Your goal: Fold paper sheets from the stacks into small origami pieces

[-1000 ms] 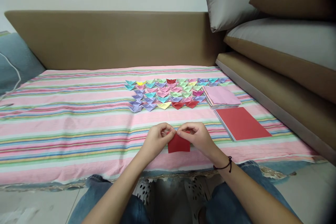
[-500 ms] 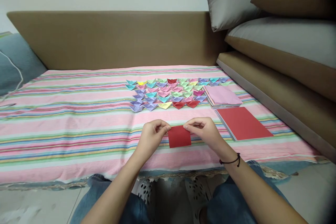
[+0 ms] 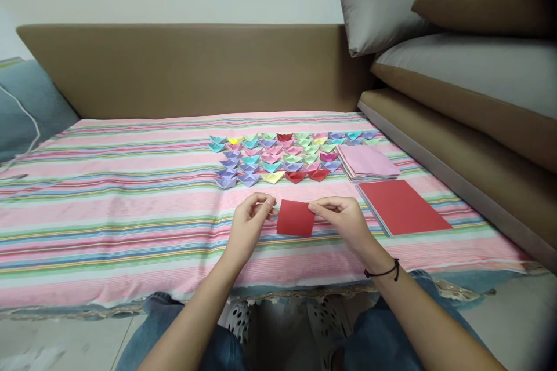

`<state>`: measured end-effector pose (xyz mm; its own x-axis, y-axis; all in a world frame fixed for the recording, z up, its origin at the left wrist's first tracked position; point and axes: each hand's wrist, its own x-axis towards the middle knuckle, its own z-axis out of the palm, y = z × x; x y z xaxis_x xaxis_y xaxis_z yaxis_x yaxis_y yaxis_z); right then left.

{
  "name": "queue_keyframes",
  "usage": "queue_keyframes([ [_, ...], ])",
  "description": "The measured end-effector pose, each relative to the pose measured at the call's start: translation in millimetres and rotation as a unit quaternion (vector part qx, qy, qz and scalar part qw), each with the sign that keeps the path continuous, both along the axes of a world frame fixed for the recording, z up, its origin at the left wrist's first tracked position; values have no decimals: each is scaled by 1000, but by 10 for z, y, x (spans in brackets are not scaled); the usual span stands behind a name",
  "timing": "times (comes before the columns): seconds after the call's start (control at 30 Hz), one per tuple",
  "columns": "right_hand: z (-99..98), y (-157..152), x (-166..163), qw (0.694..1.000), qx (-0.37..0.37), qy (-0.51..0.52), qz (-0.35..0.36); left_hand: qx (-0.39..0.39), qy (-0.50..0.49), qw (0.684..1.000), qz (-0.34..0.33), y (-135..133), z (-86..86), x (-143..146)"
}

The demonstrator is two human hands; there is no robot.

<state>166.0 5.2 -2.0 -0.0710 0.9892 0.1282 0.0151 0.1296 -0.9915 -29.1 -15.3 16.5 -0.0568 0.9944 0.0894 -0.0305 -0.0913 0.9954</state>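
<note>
A small square of red paper [image 3: 296, 218] is held up over the striped cloth, slightly tilted. My right hand [image 3: 342, 215] pinches its upper right corner between thumb and fingers. My left hand [image 3: 250, 221] is at the paper's left edge, its fingers loosely bent and parted, with a narrow gap between thumb and paper. Beyond the hands, several folded paper boats [image 3: 272, 159] in many colours lie in rows. To the right of my right hand is a stack of larger red paper [image 3: 404, 206], with a pink-topped paper stack [image 3: 369, 160] behind it.
The striped cloth [image 3: 108, 203] covers the low bed or sofa surface. A brown backrest [image 3: 195, 69] runs along the wall. Grey and brown cushions [image 3: 470, 69] are piled at the right. A blue cushion [image 3: 35, 104] with a white cord lies far left.
My left hand has let go of the red square's upper left corner and moved slightly left. The paper has tilted, its left side rising, while my right hand keeps its pinch.
</note>
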Motion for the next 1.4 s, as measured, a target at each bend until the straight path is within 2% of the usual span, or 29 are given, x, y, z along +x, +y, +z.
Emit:
queue_keyframes([
  [0.4,-1,-63,-69,994,72,-25,-83,-9,-50,999,1,-20,-66,56],
  [0.53,-9,-85,-93,982,146,-69,-100,-36,-84,996,15,-24,-93,69],
  [0.67,24,-117,-119,955,245,-131,-101,-78,-116,990,6,-45,-79,79],
  [0.8,34,-131,-131,944,279,-163,-66,-108,-126,986,-28,-62,-62,80],
  [0.9,7,-112,-133,968,212,-124,-53,-68,-135,988,-27,-57,-72,64],
  [1.0,-17,-84,-132,997,66,-19,-17,-46,-108,993,-10,-51,-83,44],
  [1.07,-21,-74,-128,998,-21,39,43,-45,-84,995,-8,-53,-86,36],
  [1.13,-22,-77,-122,991,-77,67,88,-38,-58,997,-16,-59,-90,35],
  [1.27,-27,-92,-106,991,-93,54,78,-24,-6,999,-29,-75,-135,40],
  [1.4,-43,-95,-87,995,-82,18,62,-52,17,998,-35,-99,-225,53],
])
